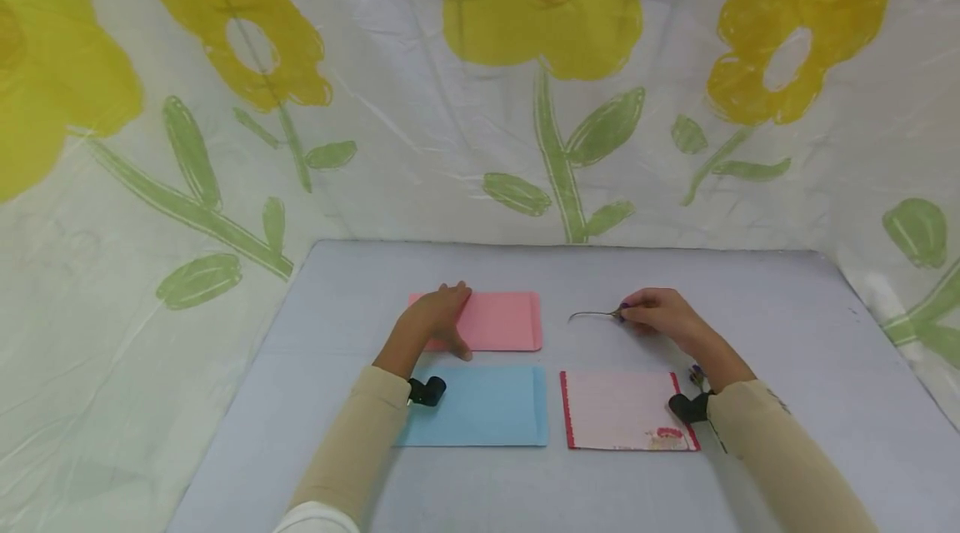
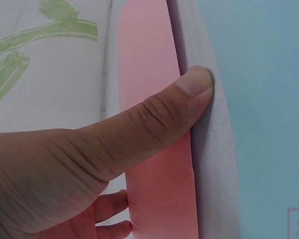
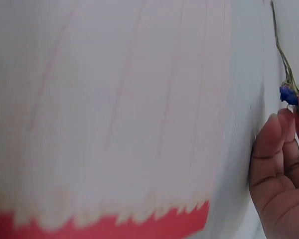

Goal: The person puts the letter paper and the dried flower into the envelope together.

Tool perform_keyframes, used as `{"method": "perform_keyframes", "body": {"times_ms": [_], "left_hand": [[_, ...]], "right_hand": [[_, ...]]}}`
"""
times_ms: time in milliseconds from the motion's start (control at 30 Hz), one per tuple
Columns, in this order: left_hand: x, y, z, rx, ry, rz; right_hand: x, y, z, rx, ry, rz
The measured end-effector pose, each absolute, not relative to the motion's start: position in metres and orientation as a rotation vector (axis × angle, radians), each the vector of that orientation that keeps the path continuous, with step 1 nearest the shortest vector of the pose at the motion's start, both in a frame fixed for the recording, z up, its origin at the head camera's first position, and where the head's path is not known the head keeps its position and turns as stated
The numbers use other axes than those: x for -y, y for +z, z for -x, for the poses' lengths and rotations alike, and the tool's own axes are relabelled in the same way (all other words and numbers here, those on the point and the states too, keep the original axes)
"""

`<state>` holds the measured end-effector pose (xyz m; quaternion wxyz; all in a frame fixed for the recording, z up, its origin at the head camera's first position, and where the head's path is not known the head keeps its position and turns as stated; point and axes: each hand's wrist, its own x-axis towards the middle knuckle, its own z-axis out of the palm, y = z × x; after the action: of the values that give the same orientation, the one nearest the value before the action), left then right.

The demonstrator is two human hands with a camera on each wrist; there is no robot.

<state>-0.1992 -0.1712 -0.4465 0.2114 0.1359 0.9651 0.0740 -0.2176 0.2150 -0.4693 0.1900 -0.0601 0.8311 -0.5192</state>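
Note:
My left hand lies across the left part of a pink envelope. In the left wrist view its thumb stretches straight over the envelope's near edge, with fingertips at the far edge. My right hand pinches a dried flower just above the table, its thin stem pointing left. The small blue bloom shows at the fingertips in the right wrist view. Below the left hand lies a light blue envelope. A lined pink letter sheet with red edges lies below the right hand.
Another dried flower with a purple bloom lies beside the letter sheet, partly hidden by the right wrist camera. The grey-white table ends at a curtain with painted yellow flowers.

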Motion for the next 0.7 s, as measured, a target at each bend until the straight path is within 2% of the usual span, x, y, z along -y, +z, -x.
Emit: {"method": "perform_keyframes", "body": {"times_ms": [700], "left_hand": [[0.170, -0.446, 0.199, -2.672, 0.197, -0.346]], "right_hand": [[-0.181, -0.473, 0.222, -2.300, -1.458, 0.209]]}}
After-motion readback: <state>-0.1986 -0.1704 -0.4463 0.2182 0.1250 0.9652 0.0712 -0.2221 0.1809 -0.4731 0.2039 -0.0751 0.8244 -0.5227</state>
